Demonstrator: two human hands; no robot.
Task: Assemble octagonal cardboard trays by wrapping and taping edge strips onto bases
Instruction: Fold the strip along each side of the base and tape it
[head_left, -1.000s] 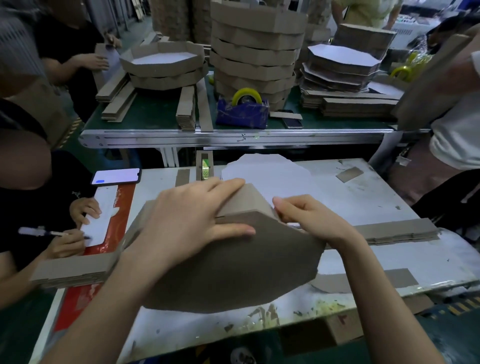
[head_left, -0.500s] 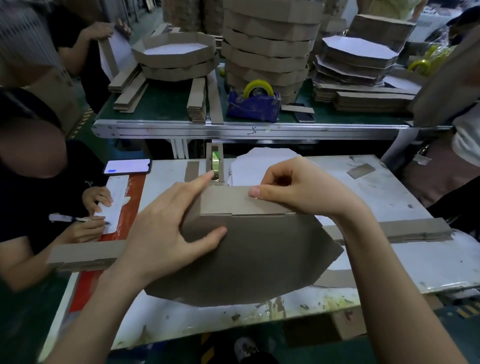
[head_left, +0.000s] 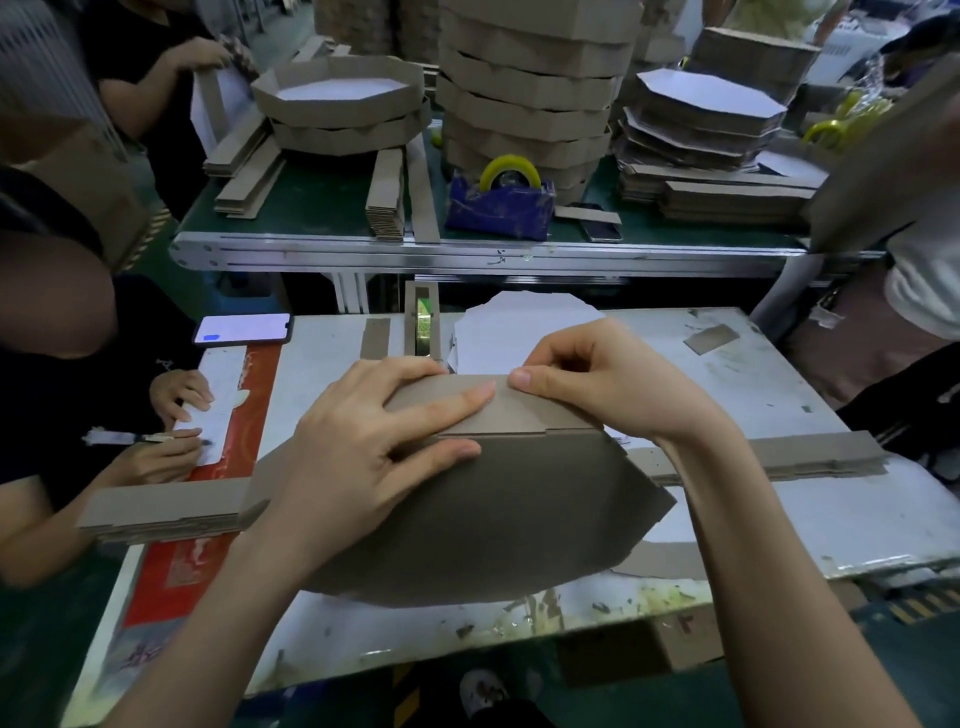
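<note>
An octagonal cardboard base (head_left: 519, 519) stands tilted on the white table (head_left: 753, 374), its brown underside facing me. A brown edge strip (head_left: 524, 415) runs along its top edge. My left hand (head_left: 363, 447) lies flat over the strip's left part, index finger stretched along it and thumb pressing on the base. My right hand (head_left: 613, 384) pinches the strip's top edge from the right, thumb in front and curled fingers behind. The two hands' fingertips nearly meet at the strip's middle.
Flat stacks of edge strips lie left (head_left: 166, 512) and right (head_left: 779, 457) of the base. White bases (head_left: 514, 332) and a tape roll (head_left: 423, 325) lie behind it. A person (head_left: 156, 457) writes at the left, beside a phone (head_left: 241, 328). The far bench holds finished trays (head_left: 530, 93) and a blue tape dispenser (head_left: 501, 208).
My right hand moved from the base's right side up onto the strip's top edge. The base turned so a straight edge is uppermost, and my left index finger slid right along the strip.
</note>
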